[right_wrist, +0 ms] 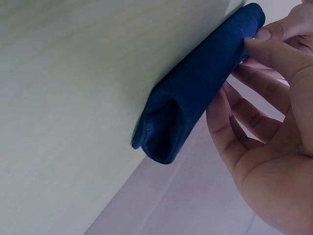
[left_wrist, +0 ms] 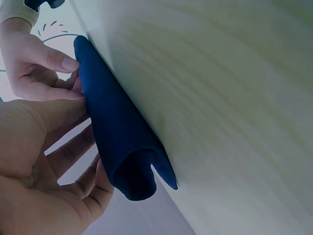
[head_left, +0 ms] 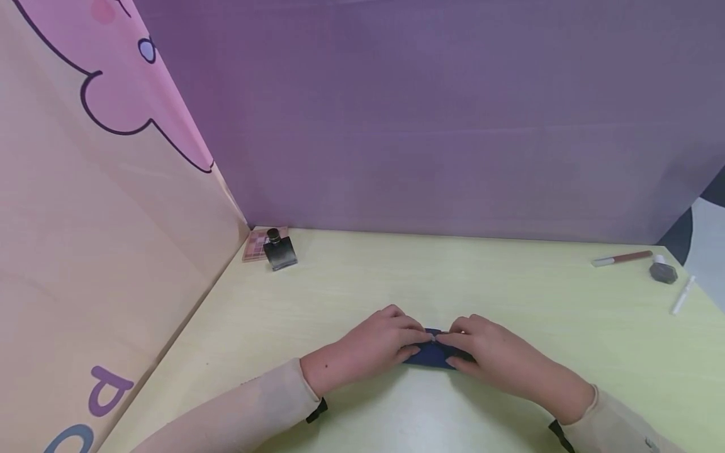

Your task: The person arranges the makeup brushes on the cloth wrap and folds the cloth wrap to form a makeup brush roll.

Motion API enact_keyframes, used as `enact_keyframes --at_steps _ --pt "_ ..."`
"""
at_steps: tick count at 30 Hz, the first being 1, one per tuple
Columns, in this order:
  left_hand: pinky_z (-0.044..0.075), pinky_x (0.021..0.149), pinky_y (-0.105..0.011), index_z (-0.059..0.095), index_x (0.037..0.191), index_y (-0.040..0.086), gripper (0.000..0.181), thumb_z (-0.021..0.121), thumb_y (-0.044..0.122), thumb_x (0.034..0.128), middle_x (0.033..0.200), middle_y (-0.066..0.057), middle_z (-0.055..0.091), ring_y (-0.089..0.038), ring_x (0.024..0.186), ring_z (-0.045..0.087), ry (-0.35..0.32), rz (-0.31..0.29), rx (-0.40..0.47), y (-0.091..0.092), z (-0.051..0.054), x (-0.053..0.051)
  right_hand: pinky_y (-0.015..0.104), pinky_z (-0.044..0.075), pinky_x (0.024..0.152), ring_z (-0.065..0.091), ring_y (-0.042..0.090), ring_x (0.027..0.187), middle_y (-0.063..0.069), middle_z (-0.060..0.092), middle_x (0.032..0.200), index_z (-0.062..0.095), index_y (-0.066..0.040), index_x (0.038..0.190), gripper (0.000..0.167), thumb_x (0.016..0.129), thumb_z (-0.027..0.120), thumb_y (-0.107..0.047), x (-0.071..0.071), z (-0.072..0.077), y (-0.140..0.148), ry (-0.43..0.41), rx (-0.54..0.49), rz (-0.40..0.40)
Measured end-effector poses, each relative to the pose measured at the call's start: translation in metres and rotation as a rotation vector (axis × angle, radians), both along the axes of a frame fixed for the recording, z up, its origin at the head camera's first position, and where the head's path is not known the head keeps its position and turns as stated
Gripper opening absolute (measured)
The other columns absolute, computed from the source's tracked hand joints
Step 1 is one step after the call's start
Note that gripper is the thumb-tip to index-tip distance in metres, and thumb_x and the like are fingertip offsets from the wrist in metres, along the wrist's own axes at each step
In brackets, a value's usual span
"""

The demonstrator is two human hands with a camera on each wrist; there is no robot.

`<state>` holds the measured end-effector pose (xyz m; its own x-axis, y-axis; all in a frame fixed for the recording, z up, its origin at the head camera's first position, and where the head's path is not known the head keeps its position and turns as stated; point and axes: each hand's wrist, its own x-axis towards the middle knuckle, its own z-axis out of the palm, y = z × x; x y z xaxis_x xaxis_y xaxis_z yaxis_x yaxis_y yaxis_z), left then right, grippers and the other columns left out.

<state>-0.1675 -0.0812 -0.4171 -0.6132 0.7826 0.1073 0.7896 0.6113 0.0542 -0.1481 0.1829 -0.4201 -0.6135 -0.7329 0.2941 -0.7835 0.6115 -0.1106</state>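
A dark blue, soft-looking folded case lies on the pale table in front of me. In the left wrist view the case shows as a long hollow roll with an open end and a flap along the table; the right wrist view shows its other end, hollow too. My left hand pinches its upper edge near the middle with thumb and fingers. Close beside it, my right hand pinches the same edge, the index fingertips nearly meeting at a small pale spot. What lies inside the case cannot be seen.
At the back left a dark square perfume bottle stands by a pink plaid flat item. To the back right lie a brown-and-clear tube, a grey faceted bottle and a thin white stick. A purple cloth wall closes the rear.
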Motion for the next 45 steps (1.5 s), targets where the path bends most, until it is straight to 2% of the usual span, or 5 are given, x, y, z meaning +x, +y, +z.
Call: enact_keyframes --at_steps 6,21,33,39,45 --pt "0.054 0.105 -0.027 0.073 0.140 0.028 0.034 0.067 0.031 0.1070 0.140 0.006 0.073 -0.018 0.123 0.065 -0.017 -0.003 -0.042 -0.001 -0.002 -0.002 0.022 0.054 0.073 0.057 0.012 0.088 -0.003 0.067 0.107 0.079 -0.016 0.129 0.040 0.091 0.087 -0.025 0.001 -0.002 -0.005 0.044 0.099 -0.022" --pt "0.059 0.090 -0.029 0.058 0.154 0.035 0.049 0.064 0.047 0.1068 0.146 0.003 0.069 -0.015 0.118 0.071 0.104 0.010 -0.364 0.008 0.010 0.012 0.024 0.056 0.073 0.059 0.020 0.076 0.004 0.070 0.097 0.081 -0.014 0.123 0.046 0.080 0.093 -0.026 0.013 -0.012 -0.024 0.482 0.403 -0.021" --pt "0.060 0.090 -0.025 0.062 0.151 0.030 0.050 0.066 0.048 0.1051 0.122 0.003 0.074 -0.008 0.093 0.075 0.157 -0.051 -0.442 0.014 0.019 0.013 0.024 0.050 0.051 0.051 0.017 0.064 0.001 0.061 0.088 0.083 -0.014 0.113 0.035 0.080 0.093 -0.020 0.014 -0.008 -0.030 0.411 0.342 -0.054" --pt "0.060 0.085 -0.024 0.063 0.150 0.030 0.047 0.063 0.048 0.1070 0.118 0.004 0.074 -0.008 0.087 0.073 0.083 -0.094 -0.384 0.008 0.018 0.005 0.022 0.053 0.054 0.054 0.012 0.062 -0.002 0.062 0.084 0.086 -0.022 0.108 0.030 0.080 0.095 -0.027 0.008 -0.007 -0.022 0.363 0.196 -0.036" --pt "0.057 0.080 -0.017 0.067 0.146 0.033 0.041 0.065 0.044 0.1070 0.126 0.007 0.077 0.000 0.090 0.071 -0.063 -0.123 -0.296 0.004 0.021 -0.007 0.017 0.046 0.054 0.047 0.007 0.058 -0.006 0.054 0.077 0.087 -0.025 0.105 0.025 0.081 0.094 -0.026 0.002 -0.001 -0.020 0.285 0.192 -0.015"
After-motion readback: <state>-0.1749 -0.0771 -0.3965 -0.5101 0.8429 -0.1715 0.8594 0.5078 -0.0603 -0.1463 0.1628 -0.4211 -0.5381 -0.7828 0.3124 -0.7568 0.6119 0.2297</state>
